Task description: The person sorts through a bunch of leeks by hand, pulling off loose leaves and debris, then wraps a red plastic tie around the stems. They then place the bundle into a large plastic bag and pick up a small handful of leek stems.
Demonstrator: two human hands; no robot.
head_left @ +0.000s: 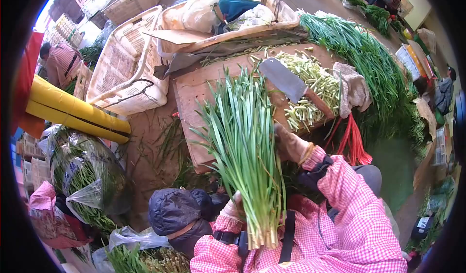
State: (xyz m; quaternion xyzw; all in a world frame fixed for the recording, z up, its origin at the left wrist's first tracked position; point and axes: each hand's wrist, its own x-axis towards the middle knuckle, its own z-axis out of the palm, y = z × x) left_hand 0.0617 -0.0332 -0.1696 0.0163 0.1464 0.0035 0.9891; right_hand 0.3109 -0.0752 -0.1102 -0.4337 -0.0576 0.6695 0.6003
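A thick bunch of garlic chives [242, 142] lies tilted across my front, leaf tips toward the board and pale stem ends near my chest. My left hand [235, 209] is closed round its lower left side, the fingers mostly hidden by the stems. On the right side, my right hand [291, 143] grips the bunch at mid-height, its fingers partly behind the leaves. Beyond the bunch, a cleaver [284, 79] with a wooden handle rests on the wooden board [194, 103]. Cut stem ends [310, 74] are heaped under and around the cleaver.
Long loose chives [359, 54] are piled at the right. Red ties [353, 144] hang beside a rough cloth [350, 88] at the board's edge. Plastic crates [127, 59] stand behind. A bagged bundle [90, 171] and a yellow padded tube [77, 109] are at left. Another person [63, 62] sits beyond.
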